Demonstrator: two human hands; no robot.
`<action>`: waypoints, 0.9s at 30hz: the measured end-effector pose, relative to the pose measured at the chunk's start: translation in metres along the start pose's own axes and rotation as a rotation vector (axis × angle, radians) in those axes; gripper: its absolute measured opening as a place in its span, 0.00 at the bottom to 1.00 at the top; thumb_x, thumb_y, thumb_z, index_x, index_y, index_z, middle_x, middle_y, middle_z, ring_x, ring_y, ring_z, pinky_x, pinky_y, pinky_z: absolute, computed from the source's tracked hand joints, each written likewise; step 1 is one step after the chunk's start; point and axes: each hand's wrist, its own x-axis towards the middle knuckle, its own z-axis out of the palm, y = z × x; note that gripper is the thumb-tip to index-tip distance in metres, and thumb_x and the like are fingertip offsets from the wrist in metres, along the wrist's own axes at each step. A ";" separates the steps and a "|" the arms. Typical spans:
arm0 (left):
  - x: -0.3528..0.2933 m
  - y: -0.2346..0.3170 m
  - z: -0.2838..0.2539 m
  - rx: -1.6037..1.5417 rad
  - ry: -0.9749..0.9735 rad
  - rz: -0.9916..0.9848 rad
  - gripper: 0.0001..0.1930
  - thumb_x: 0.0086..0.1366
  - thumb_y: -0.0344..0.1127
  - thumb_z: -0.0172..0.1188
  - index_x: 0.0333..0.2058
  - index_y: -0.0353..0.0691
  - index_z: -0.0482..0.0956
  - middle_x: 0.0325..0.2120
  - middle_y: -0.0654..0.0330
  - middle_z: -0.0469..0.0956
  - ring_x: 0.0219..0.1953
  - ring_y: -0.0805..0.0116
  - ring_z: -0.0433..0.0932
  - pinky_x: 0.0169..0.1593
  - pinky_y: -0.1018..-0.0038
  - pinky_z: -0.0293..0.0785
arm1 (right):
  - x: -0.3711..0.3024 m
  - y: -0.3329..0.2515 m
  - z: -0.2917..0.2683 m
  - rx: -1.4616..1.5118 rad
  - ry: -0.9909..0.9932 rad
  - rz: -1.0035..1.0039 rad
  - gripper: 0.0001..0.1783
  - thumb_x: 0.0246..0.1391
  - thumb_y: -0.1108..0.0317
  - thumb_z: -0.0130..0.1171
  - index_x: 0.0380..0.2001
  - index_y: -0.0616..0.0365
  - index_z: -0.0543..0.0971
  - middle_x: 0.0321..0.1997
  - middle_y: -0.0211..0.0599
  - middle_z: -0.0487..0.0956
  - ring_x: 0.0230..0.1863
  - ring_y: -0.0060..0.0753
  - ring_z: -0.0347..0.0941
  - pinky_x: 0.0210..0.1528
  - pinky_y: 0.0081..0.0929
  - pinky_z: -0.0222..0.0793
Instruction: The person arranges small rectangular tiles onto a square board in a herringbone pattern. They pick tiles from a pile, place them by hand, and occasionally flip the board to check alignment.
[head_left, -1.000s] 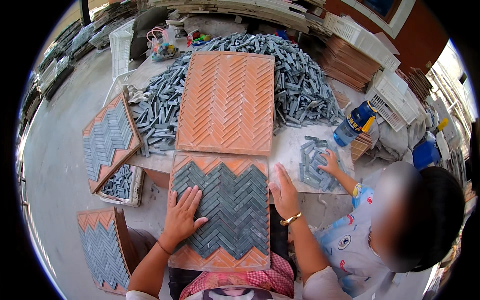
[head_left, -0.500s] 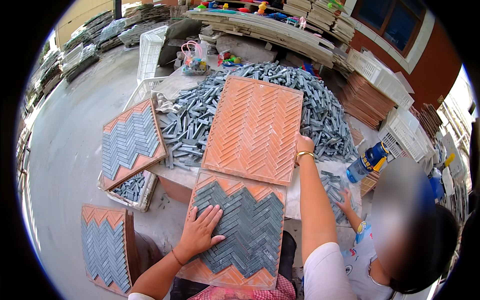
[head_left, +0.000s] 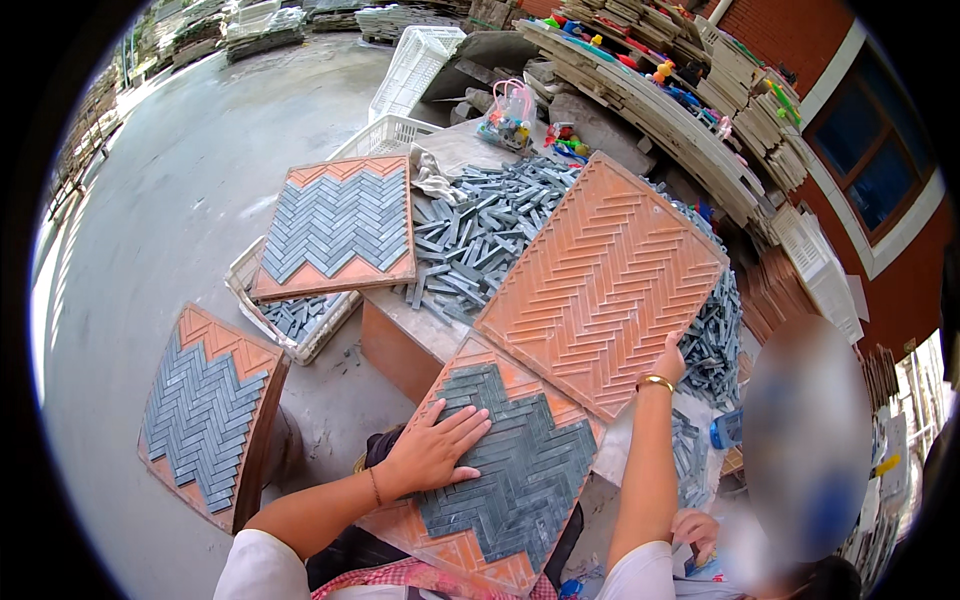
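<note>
My left hand (head_left: 432, 450) lies flat, fingers spread, on grey stone strips (head_left: 515, 470) set in zigzag rows. They sit in an orange grooved board (head_left: 450, 550) resting over my lap. My right hand (head_left: 666, 364) grips the lower right edge of a second orange grooved board (head_left: 605, 280), whose grooves hold no strips. This board leans over the strip pile, its lower edge against the lap board's upper edge. My right thumb shows on the edge; the other fingers are partly hidden.
Loose grey strips (head_left: 465, 240) are heaped on the table. Filled boards sit at left, one (head_left: 335, 225) above a white crate (head_left: 335, 335), another (head_left: 205, 410) atop a stack. At right another person's hand (head_left: 697, 530) is close to my right forearm, near a blue bottle (head_left: 727, 430).
My view has turned, so the scene sits tilted and shifted right. Both my hands keep their places on the boards. The other person's hand has come away from the strips toward their body.
</note>
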 end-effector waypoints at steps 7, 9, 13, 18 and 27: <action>0.005 -0.006 -0.010 -0.017 0.023 0.033 0.37 0.58 0.62 0.46 0.61 0.46 0.56 0.62 0.61 0.55 0.64 0.62 0.51 0.63 0.50 0.40 | -0.077 -0.019 -0.025 0.456 -0.131 -0.252 0.14 0.57 0.61 0.51 0.35 0.62 0.73 0.32 0.29 0.74 0.32 0.20 0.67 0.36 0.22 0.66; 0.012 -0.016 -0.028 -0.092 0.089 0.003 0.36 0.58 0.61 0.46 0.62 0.51 0.53 0.63 0.61 0.52 0.65 0.60 0.48 0.63 0.47 0.36 | -0.090 -0.018 -0.040 0.418 -0.169 -0.339 0.12 0.57 0.66 0.51 0.39 0.64 0.72 0.36 0.31 0.74 0.36 0.21 0.69 0.42 0.22 0.65; 0.013 -0.045 -0.076 -0.626 0.342 -0.313 0.35 0.65 0.58 0.39 0.61 0.38 0.53 0.57 0.50 0.62 0.58 0.56 0.63 0.60 0.60 0.56 | -0.108 -0.008 -0.064 0.284 -0.231 -0.529 0.10 0.56 0.71 0.52 0.38 0.66 0.72 0.40 0.33 0.75 0.40 0.22 0.69 0.45 0.22 0.64; 0.017 -0.031 -0.140 -1.983 0.146 -0.468 0.36 0.66 0.59 0.35 0.56 0.28 0.57 0.51 0.45 0.67 0.50 0.63 0.72 0.53 0.71 0.69 | -0.120 0.014 -0.119 0.018 -0.439 -0.717 0.09 0.52 0.73 0.52 0.34 0.69 0.74 0.38 0.41 0.76 0.42 0.32 0.71 0.46 0.29 0.66; -0.030 -0.007 -0.161 -1.815 -0.141 -0.858 0.26 0.66 0.49 0.45 0.47 0.28 0.68 0.42 0.51 0.74 0.42 0.67 0.75 0.45 0.72 0.73 | -0.153 0.030 -0.159 -0.123 -0.715 -0.915 0.14 0.46 0.72 0.60 0.37 0.65 0.76 0.41 0.48 0.77 0.44 0.39 0.73 0.49 0.36 0.67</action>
